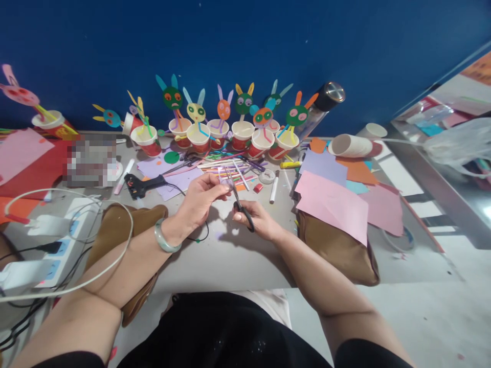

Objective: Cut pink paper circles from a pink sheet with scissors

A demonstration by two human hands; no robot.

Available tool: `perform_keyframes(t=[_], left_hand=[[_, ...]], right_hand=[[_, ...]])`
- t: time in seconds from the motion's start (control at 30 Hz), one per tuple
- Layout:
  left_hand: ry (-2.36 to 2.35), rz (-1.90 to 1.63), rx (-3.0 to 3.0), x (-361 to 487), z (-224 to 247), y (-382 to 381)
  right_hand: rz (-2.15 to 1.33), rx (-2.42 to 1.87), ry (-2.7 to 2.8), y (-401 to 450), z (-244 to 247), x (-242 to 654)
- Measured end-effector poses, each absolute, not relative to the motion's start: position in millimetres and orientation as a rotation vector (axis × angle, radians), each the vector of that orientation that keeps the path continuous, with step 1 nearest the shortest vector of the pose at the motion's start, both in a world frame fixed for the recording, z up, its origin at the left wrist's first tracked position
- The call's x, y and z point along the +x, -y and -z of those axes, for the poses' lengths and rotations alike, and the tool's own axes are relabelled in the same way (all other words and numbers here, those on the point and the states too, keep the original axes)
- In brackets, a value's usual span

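My right hand point(255, 219) grips a pair of scissors point(245, 214) by its black handles, the blades pointing up and away from me. Beside the blades, my left hand point(203, 199) pinches a small pale purple piece of paper point(225, 182), partly hidden by the fingers. The blades are at the paper; whether they cut into it I cannot tell. Just beyond both hands lies a pile of coloured sticks point(220, 163). A black glue gun point(143, 185) rests on the table left of my left hand.
Paper cups point(197, 138) bearing paper rabbit heads line the blue wall. Coloured paper sheets point(333, 204) lie on a brown pouch point(337, 250) at right. A power strip point(71, 235) with cables stands at left. A glass bottle point(320, 110) leans near the wall, with stacked cups point(349, 145) beside it.
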State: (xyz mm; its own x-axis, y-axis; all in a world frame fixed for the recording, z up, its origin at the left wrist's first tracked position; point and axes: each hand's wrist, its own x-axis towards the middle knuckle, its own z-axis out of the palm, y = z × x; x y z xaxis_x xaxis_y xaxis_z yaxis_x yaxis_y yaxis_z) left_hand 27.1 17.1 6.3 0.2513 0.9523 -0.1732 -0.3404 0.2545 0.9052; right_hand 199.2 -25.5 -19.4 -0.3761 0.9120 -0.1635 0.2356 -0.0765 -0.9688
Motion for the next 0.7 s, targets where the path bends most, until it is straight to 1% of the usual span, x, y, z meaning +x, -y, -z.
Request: perform_keyframes(t=[0.7], left_hand=[[-0.843,-1.109,0.884,26.1,-10.4,-16.8]], right_hand=[[-1.509,-1.336,1.601,24.5,17.2,199.1]])
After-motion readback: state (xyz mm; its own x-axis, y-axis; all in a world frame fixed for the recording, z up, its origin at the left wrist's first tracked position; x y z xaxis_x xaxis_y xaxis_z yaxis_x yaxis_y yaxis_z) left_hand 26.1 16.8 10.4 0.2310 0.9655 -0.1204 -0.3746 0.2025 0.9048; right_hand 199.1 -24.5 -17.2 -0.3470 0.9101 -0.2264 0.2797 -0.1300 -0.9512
